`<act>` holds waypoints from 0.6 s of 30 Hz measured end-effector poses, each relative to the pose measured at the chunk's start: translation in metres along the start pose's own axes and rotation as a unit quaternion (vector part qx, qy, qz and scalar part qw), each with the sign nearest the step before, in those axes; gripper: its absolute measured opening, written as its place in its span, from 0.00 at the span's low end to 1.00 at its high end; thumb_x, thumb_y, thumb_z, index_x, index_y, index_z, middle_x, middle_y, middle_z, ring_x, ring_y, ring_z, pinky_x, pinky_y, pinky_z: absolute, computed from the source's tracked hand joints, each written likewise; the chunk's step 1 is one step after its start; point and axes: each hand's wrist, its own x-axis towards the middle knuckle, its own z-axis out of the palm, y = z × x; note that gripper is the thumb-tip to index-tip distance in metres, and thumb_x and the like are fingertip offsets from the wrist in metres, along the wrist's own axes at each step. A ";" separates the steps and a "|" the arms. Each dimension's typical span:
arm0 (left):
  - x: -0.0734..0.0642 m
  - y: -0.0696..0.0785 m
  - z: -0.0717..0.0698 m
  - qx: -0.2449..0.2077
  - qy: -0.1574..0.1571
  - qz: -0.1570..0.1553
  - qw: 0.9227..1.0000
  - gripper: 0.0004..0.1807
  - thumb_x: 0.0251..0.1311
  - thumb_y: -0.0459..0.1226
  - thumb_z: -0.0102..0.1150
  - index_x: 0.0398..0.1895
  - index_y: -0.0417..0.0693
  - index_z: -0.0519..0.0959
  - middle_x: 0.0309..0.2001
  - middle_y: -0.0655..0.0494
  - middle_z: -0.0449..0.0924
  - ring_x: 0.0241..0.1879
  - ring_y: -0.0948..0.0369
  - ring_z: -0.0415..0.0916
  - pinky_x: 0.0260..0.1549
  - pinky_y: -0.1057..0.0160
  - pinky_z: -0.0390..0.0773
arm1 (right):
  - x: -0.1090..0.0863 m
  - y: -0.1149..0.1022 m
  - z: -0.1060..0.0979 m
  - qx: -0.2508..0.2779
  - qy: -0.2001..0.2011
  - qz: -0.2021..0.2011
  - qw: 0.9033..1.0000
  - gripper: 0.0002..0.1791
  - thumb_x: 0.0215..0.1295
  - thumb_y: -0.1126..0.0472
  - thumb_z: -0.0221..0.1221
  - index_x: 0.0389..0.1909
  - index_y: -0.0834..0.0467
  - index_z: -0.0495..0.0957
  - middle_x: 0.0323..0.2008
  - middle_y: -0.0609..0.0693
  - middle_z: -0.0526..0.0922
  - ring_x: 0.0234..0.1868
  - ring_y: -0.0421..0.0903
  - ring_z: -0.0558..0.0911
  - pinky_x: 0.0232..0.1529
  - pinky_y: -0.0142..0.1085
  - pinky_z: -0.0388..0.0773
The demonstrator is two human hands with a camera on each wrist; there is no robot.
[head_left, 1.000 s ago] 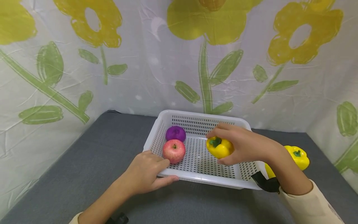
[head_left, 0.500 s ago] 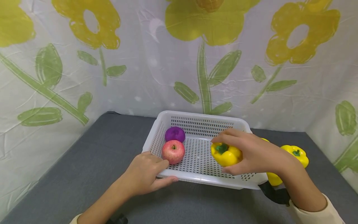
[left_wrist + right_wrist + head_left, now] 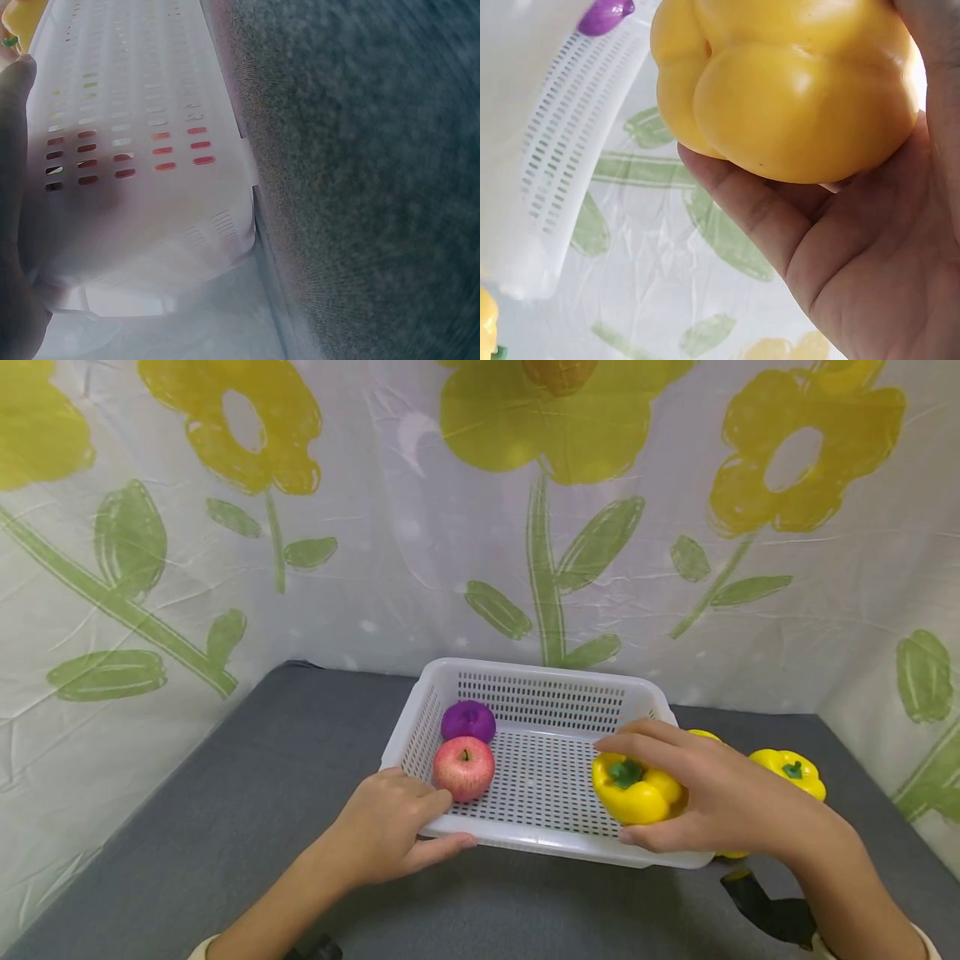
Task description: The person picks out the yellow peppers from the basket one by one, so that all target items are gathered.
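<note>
My right hand [image 3: 705,789] grips a yellow bell pepper [image 3: 633,793], its green stem facing left, above the right end of a white perforated plastic basket [image 3: 525,835]. From the right wrist view, fingers and thumb wrap the bell pepper [image 3: 795,90] with its lobed underside showing. My left hand [image 3: 393,827] holds the basket's front left rim, fingers over the edge and thumb along the outside. Inside the basket at the left, a red apple [image 3: 463,768] lies in front of a purple onion [image 3: 468,722].
Right of the basket sits another yellow bell pepper [image 3: 791,772], with a further yellow one [image 3: 703,735] partly hidden behind my right hand. A dark grey cloth [image 3: 300,760] covers the table. Behind it hangs a flower-printed curtain [image 3: 360,527].
My right hand has moved right and toward me with the bell pepper, from over the basket's middle to its right end. My left hand stays on the rim.
</note>
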 end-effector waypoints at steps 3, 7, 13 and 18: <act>0.000 0.000 0.000 0.000 -0.001 -0.001 1.000 0.29 0.69 0.65 0.43 0.21 0.55 0.65 0.17 0.67 0.56 0.18 0.69 0.55 0.22 0.64 0.65 | -0.005 0.001 -0.001 0.004 0.011 0.001 1.000 0.38 0.49 0.48 0.77 0.63 0.40 0.73 0.56 0.33 0.72 0.44 0.34 0.74 0.42 0.34 0.78; 0.000 0.000 0.000 -0.002 0.000 -0.001 1.000 0.29 0.69 0.65 0.44 0.21 0.55 0.65 0.17 0.67 0.56 0.18 0.69 0.55 0.22 0.64 0.64 | -0.014 0.001 -0.003 0.004 0.019 0.016 1.000 0.40 0.50 0.48 0.77 0.64 0.38 0.71 0.57 0.34 0.71 0.44 0.34 0.74 0.41 0.33 0.78; 0.000 0.000 0.001 -0.003 -0.002 0.000 1.000 0.28 0.69 0.65 0.45 0.20 0.55 0.65 0.16 0.67 0.55 0.18 0.69 0.54 0.21 0.65 0.64 | -0.032 0.006 -0.006 -0.003 0.055 0.006 0.998 0.43 0.47 0.50 0.79 0.66 0.41 0.70 0.59 0.38 0.71 0.48 0.35 0.74 0.44 0.25 0.74; 0.000 0.000 0.000 -0.005 -0.004 -0.001 1.000 0.29 0.69 0.65 0.44 0.21 0.55 0.65 0.16 0.67 0.55 0.17 0.69 0.54 0.21 0.65 0.64 | -0.052 0.013 -0.007 -0.021 0.084 0.020 0.996 0.48 0.40 0.52 0.82 0.66 0.46 0.72 0.58 0.40 0.70 0.48 0.35 0.72 0.44 0.19 0.71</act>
